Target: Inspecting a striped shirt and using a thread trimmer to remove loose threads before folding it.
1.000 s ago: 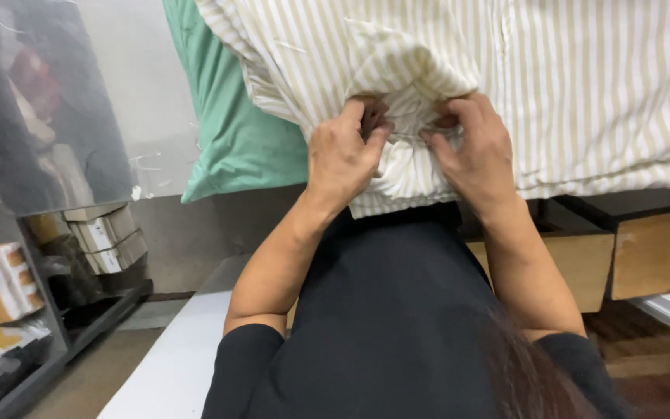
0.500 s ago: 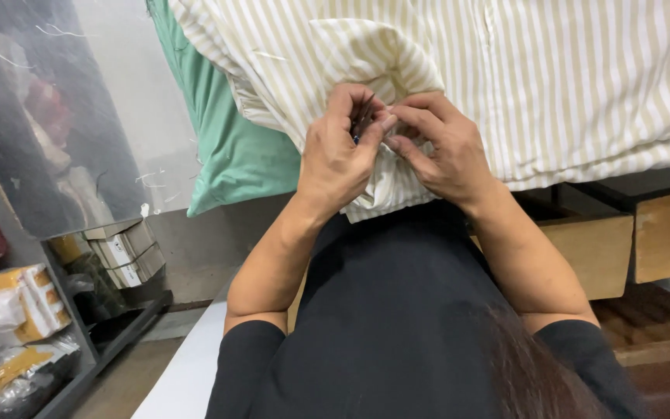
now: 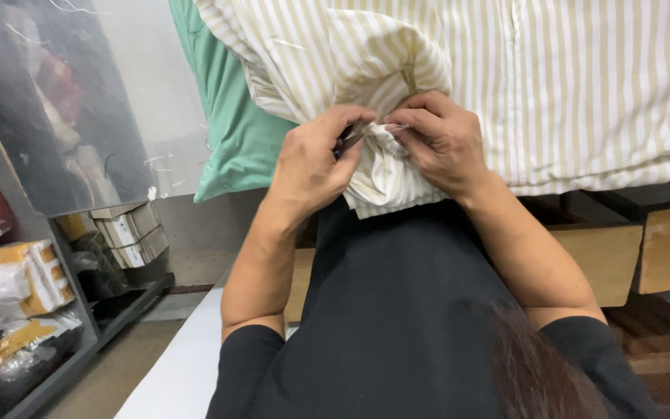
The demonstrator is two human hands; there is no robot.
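Shelf point(image 3: 56, 372): far left of the striped cloth, holding wrapped packages.
Green cloth point(image 3: 234, 140): just left of the striped cloth, touching it.
Left hand point(image 3: 316, 163): fingers pinching a small dark tool against the striped cloth's bunched corner.
Striped cloth point(image 3: 583, 85): cream and tan, top centre to right.
Right hand point(image 3: 440, 140): fingers gripping the same bunched corner.
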